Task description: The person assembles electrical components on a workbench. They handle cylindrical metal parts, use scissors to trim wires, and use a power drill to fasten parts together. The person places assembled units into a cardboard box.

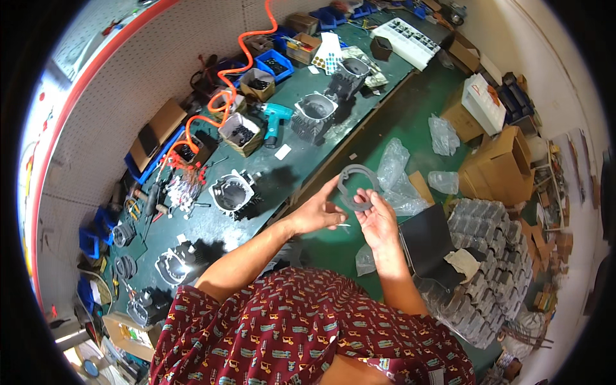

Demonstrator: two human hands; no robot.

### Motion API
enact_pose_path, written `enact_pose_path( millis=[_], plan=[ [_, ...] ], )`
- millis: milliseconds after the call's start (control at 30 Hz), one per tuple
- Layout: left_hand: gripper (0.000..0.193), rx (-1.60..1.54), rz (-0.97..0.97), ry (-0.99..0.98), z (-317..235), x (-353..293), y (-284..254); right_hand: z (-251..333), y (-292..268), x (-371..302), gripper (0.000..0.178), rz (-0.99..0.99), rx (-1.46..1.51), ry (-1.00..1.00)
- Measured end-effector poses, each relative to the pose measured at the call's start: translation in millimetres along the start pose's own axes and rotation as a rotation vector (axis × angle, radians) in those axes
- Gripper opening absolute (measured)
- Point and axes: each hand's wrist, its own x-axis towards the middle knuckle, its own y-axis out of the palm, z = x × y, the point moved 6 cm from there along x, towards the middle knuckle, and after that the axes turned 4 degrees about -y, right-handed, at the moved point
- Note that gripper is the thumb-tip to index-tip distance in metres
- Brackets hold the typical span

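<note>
My right hand (378, 221) holds a flat grey ring (343, 191) upright, fingers and thumb pinching its lower edge. The ring looks like a gasket with small notches and lugs; its material I cannot tell. Beside it, my left hand (314, 215) has its index finger stretched to the ring's left side, apparently touching it. The other left fingers are curled in. A thin pale strip (344, 224) shows just under those fingertips, too small to make out. Left of my hands, a metal engine-cylinder-like housing (232, 192) stands on the green bench (282, 170).
More housings (316, 109) stand along the bench. A teal power driver (276, 122) lies near bins of black fasteners (244, 133). An orange coiled hose (224, 96) hangs over them. Stacked grey castings (491, 263), clear plastic bags (398, 179) and cardboard boxes (494, 170) are at right.
</note>
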Motion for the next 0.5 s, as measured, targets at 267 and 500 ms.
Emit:
enact_pose_path(
  millis=[267,500],
  plan=[
    [0.015,-0.077,-0.031,0.066,-2.5,81.3,-36.5,52.7,33.3,46.9,0.016,0.004,-0.128,-0.150],
    [0.018,-0.282,-0.266,0.100,-39.5,106.3,-68.6,60.4,35.5,104.4,0.016,-0.058,-0.284,-0.153]
  ],
)
